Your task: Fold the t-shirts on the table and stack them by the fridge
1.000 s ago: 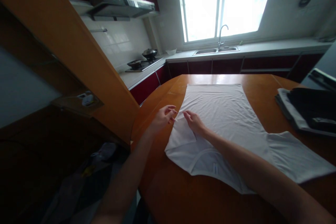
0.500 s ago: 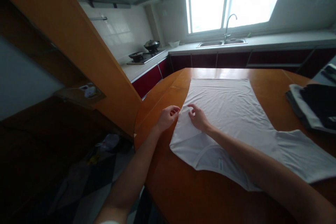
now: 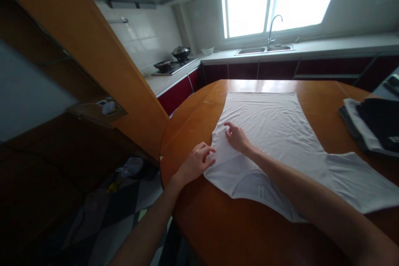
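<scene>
A white T-shirt [image 3: 264,120] lies flat on the wooden table, its neckline toward me. Its left side is folded inward, while one sleeve extends to the right. My left hand [image 3: 198,160] is at the shirt's left edge near the folded shoulder corner, thumb and fingers curved with a gap between them. On the folded part rests my right hand [image 3: 237,138], its index finger reaching forward and its thumb apart. My right forearm crosses over the neckline and hides part of it.
The round-ended wooden table [image 3: 193,110] carries a stack of folded clothes [image 3: 374,126] at its right. Beyond are a counter with a sink [image 3: 264,50] and a stove with a wok [image 3: 181,52]. An orange wooden panel [image 3: 124,70] stands at left.
My left hand has moved toward me along the shirt's left edge, down to the shoulder corner. My right hand stays at nearly the same spot on the fold.
</scene>
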Demonstrator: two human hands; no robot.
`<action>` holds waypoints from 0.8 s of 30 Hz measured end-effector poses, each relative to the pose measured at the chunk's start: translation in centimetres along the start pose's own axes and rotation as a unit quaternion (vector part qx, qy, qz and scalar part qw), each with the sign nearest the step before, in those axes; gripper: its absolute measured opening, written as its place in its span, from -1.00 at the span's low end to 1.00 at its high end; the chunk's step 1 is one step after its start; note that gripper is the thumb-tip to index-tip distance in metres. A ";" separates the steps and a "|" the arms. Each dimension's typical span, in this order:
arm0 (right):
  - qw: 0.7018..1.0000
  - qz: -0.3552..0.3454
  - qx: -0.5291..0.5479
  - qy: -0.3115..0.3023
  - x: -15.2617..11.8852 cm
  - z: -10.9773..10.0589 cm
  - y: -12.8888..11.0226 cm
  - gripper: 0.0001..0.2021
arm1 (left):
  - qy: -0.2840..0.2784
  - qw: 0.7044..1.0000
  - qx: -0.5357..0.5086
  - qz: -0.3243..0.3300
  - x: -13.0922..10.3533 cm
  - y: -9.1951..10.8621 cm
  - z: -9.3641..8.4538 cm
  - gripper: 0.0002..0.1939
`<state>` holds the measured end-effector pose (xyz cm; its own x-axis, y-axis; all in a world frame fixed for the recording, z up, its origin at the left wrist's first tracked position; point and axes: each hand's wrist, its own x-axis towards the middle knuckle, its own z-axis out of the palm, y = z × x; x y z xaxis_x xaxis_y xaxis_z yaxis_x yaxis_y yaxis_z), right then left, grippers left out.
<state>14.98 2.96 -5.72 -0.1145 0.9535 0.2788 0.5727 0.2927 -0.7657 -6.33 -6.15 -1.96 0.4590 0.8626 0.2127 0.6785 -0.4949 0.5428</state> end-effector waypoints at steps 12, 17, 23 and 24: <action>0.991 -0.031 -0.123 -0.034 -0.7 -0.5 -0.8 -0.61 | 0.040 0.998 0.016 0.044 3.2 -0.4 0.5 -0.65; 0.977 -0.030 -0.206 -0.046 -1.3 -0.9 -1.2 -0.67 | -0.057 0.992 0.115 0.013 3.0 -1.7 3.7 -0.41; 0.965 -0.043 -0.259 0.012 -1.5 -1.3 -2.0 -0.72 | -0.069 0.992 0.107 0.007 4.2 -2.6 2.1 -0.41; 0.964 -0.059 -0.256 0.029 -1.5 -1.4 -2.0 -0.70 | -0.046 0.994 0.099 0.009 5.2 -2.8 1.4 -0.46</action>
<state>15.11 0.86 -3.75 -0.1677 0.9056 0.3896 0.8856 0.3120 -0.3440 -5.04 -0.41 -3.52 0.5166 0.8447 0.1399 0.7650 -0.5288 0.3677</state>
